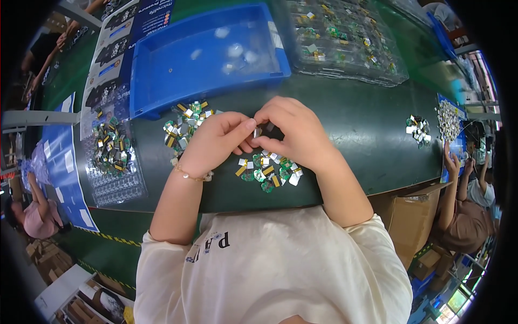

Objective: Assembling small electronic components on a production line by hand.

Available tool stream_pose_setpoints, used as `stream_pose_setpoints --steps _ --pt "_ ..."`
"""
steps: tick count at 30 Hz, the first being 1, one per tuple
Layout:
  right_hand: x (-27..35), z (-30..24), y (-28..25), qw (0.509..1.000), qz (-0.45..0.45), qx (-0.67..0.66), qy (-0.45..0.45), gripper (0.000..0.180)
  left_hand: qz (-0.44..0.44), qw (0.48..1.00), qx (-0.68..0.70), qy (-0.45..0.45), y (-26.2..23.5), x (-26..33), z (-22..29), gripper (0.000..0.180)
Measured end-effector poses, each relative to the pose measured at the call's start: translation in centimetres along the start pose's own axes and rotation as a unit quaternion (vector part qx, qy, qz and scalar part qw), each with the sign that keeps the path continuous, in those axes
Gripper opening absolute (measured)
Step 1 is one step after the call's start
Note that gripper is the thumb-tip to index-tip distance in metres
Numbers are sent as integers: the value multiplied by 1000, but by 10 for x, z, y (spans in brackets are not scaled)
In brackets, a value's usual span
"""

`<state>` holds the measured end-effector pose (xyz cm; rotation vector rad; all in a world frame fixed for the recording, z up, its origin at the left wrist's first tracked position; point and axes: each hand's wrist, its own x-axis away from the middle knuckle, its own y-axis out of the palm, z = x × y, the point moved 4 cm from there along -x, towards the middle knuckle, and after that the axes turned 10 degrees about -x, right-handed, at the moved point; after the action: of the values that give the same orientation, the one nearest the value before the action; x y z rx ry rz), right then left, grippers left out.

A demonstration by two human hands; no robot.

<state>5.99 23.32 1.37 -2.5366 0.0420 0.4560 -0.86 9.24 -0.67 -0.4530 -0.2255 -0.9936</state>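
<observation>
Above the dark green worktop, my left hand (218, 141) and my right hand (297, 129) meet with fingertips bent together. Between them is a small silvery piece (257, 131), mostly hidden by the fingers. Thumb and fingers of both hands are closed around it. Just below the hands lies a loose pile of small circuit boards (268, 171), green with silver squares and gold strips. Behind my left hand is a second pile of the same boards (186, 127), partly covered by the hand.
A blue plastic bin (210, 92) with whitish clumps stands beyond my hands. Stacked clear trays (350, 67) with boards are at the far right. At left, a clear tray (116, 189) carries more boards. Another small pile (418, 130) lies right. Other people sit at both sides; a carton (407, 224) stands below the bench.
</observation>
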Motion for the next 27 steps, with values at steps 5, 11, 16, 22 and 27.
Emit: stream_pose_setpoints --steps 5,11,16,22,27 --pt "1 -1 -7 992 109 -43 -42 27 -17 977 212 11 8 -3 2 23" --pt "-2 -7 -13 983 166 12 -71 26 50 957 283 39 8 -13 -2 14" --pt "1 -3 -17 976 206 51 -41 25 112 973 188 73 4 -16 7 13" --pt "3 -6 -18 968 236 63 -62 23 98 950 281 95 9 -16 1 11" --pt "3 -5 -15 967 234 73 -71 20 92 919 359 134 17 -20 -10 13"
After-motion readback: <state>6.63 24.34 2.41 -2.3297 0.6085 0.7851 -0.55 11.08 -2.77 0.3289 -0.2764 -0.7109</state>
